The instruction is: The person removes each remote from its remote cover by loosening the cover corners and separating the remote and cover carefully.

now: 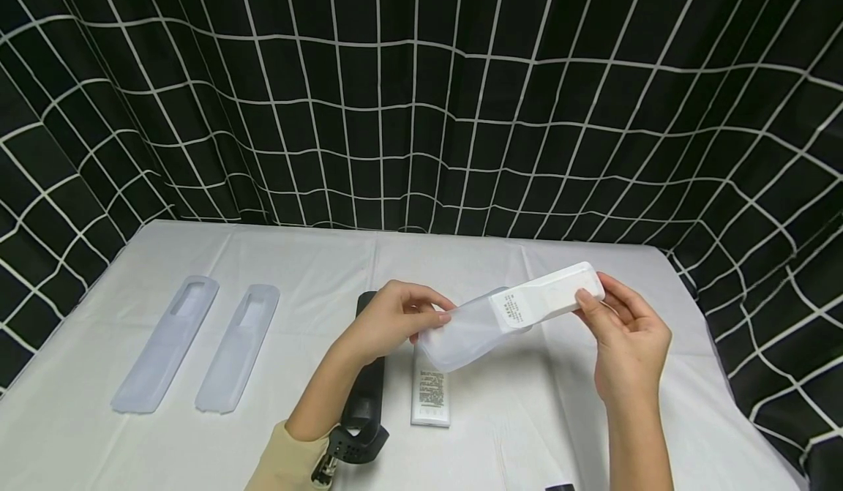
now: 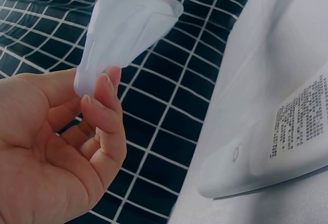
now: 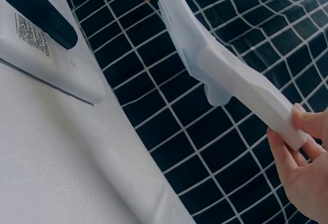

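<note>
A white remote control (image 1: 553,293) is held up above the table, tilted with its label side showing. Its wider end sits inside the mouth of a translucent silicone cover (image 1: 461,336); the narrower half sticks out bare. With thumb and fingers my right hand (image 1: 628,337) grips the bare end of the remote. At the opposite end, my left hand (image 1: 388,319) pinches the closed tip of the cover. The left wrist view shows the cover (image 2: 125,34) hanging between the two hands, and the right wrist view shows the remote (image 3: 261,96) from its edge.
On the white-clothed table (image 1: 329,257), another white remote (image 1: 431,396) lies label up below the cover. A long black object (image 1: 370,385) lies beside it, partly behind my left forearm. Two more translucent covers (image 1: 165,348) rest at the left. A black gridded curtain (image 1: 421,96) stands behind.
</note>
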`<state>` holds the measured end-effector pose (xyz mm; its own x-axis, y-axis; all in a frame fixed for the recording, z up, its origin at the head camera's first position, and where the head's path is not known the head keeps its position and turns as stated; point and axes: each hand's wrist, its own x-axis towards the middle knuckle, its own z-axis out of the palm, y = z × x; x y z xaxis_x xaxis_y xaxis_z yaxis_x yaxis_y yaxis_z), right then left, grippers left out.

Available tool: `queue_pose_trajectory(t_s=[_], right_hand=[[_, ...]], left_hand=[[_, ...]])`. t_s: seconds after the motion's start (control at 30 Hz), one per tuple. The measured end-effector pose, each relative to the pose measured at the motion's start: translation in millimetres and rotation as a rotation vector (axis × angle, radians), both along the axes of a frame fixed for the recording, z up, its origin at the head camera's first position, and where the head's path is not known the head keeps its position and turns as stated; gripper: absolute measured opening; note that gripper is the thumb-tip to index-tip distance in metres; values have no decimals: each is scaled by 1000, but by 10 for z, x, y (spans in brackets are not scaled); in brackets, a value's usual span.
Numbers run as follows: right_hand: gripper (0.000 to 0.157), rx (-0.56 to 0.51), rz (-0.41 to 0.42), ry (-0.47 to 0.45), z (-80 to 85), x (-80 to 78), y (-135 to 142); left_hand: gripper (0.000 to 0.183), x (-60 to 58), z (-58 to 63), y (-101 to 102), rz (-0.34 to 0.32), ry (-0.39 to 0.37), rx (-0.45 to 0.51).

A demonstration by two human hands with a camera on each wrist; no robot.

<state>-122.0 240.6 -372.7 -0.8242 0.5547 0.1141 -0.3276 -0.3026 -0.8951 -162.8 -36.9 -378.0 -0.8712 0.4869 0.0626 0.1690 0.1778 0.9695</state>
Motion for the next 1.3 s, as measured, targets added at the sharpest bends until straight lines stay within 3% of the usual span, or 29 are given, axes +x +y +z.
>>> queue_pose_trajectory(t_s=[0.7, 0.97, 1.3], right_hand=[[33, -54, -55, 21, 12, 21, 80], [35, -83, -104, 28, 37, 50, 172], [34, -118, -74, 38, 20, 38, 171]], left_hand=[[22, 29, -29, 64, -20, -38, 12], [19, 17, -68, 5, 11, -63, 31], [21, -5, -92, -30, 20, -63, 43]])
